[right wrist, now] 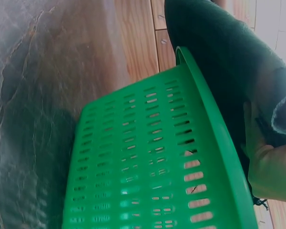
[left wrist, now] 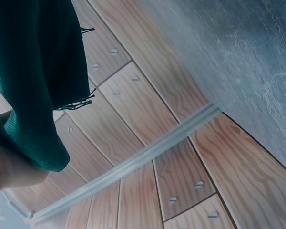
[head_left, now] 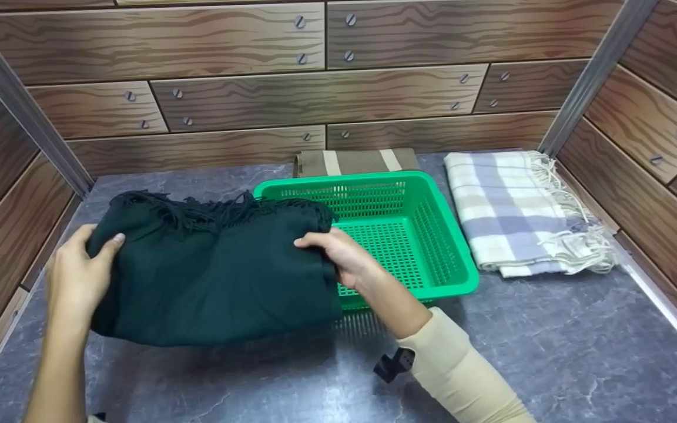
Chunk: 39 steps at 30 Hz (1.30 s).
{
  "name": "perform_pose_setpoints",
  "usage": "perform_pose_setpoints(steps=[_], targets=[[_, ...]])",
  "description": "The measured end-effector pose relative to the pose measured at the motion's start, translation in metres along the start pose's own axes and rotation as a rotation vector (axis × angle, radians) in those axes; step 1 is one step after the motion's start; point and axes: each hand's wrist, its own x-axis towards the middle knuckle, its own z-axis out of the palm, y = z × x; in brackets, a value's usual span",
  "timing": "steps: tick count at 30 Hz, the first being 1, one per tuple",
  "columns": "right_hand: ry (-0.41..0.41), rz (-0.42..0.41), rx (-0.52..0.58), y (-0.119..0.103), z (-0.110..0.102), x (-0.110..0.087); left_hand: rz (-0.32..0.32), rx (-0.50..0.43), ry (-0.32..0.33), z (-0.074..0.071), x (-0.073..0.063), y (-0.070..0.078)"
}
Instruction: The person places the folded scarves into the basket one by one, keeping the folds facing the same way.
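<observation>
A dark green fringed shawl point(head_left: 215, 276), folded, is held up between both hands in the head view, its fringe along the far edge. My left hand point(head_left: 80, 276) grips its left end, thumb on top. The right hand point(head_left: 338, 252) pinches the other end with the thumb above and the remaining fingers hidden beneath. Under and beside the shawl's right end stands a green plastic basket point(head_left: 471, 282), its left part covered by the cloth. In the right wrist view the shawl point(right wrist: 219, 43) hangs just past the basket's rim point(right wrist: 219, 129); whether they touch I cannot tell.
Right of the basket lies a folded white, grey and lavender checked shawl point(head_left: 503, 217) with fringe. Behind the basket is a folded brown cloth point(head_left: 368, 160) with cream stripes. Wood-patterned walls point(head_left: 244, 100) enclose the grey marbled table point(head_left: 550, 346) at the back and sides.
</observation>
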Motion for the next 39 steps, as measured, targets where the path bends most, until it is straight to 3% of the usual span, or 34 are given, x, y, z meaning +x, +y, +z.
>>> perform_pose_setpoints(steps=[7,20,34,39], targets=[[0.018,-0.012,-0.012,-0.004,-0.007,-0.001,-0.036,-0.065,-0.025,0.002,0.001,0.007],[0.068,-0.041,-0.035,-0.011,-0.023,-0.003,-0.011,-0.168,-0.098,0.009,0.000,0.015],[0.015,-0.055,-0.040,-0.024,-0.039,-0.008,-0.026,-0.305,-0.217,0.013,-0.002,0.025],[0.042,-0.045,-0.063,-0.029,-0.045,-0.011,-0.020,-0.332,-0.238,0.016,-0.002,0.029]])
